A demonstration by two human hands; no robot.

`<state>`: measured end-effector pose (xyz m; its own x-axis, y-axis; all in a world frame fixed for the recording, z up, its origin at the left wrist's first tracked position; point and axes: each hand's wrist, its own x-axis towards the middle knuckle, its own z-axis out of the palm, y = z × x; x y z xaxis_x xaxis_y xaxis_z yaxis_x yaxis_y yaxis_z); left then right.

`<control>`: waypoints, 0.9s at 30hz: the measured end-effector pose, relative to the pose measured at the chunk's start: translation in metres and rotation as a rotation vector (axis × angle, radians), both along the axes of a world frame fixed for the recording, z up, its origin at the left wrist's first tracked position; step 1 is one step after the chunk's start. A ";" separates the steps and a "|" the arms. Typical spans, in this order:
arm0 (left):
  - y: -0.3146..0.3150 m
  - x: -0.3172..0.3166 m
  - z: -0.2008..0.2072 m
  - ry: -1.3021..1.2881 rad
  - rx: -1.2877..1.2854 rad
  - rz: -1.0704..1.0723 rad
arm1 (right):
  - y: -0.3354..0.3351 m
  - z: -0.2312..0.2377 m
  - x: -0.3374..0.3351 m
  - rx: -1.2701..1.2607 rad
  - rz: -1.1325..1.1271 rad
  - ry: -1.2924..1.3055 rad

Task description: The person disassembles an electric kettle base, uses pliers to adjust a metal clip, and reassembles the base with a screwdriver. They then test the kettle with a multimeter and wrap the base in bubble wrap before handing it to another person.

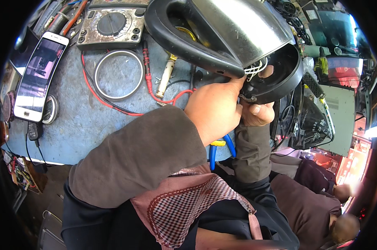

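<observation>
Left grip (pixel 215 109): narrow, index finger up against the lower end of the handle (pixel 197 52); cannot tell if pinching anything
Right grip (pixel 257 113): closed on the near edge of the black round base (pixel 276 92), thumb showing below
Kettle (pixel 247 25): one, tipped over at upper centre, base hanging askew beneath
White wires (pixel 255 70): several, too bunched to count, bridging kettle and base
Step in hand: working at those wires, by the look of it
Next move: seems to call for a steady base, a careful fingertip, no tugging
Pliers (pixel 229 145): one pair, below the hands
Metal ring (pixel 119 97): one, left of centre on the blue table (pixel 59 141)
Meter (pixel 111 27): one, upper left
Phone (pixel 40 77): one, far left
</observation>
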<state>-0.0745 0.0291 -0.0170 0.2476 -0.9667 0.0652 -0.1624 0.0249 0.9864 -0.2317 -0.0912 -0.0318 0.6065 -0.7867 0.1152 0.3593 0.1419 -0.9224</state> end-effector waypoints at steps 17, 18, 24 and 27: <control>-0.013 0.005 -0.019 0.005 -0.139 -0.038 | -0.006 0.000 -0.010 -0.051 0.053 -0.020; -0.013 0.006 -0.017 -0.015 -0.145 -0.031 | -0.004 0.003 -0.010 -0.064 0.039 0.008; -0.011 0.011 -0.011 0.095 -0.063 -0.119 | 0.014 0.012 -0.009 -0.177 -0.042 0.103; -0.011 0.011 -0.011 0.099 -0.027 -0.130 | 0.015 0.020 -0.002 -0.244 -0.011 0.159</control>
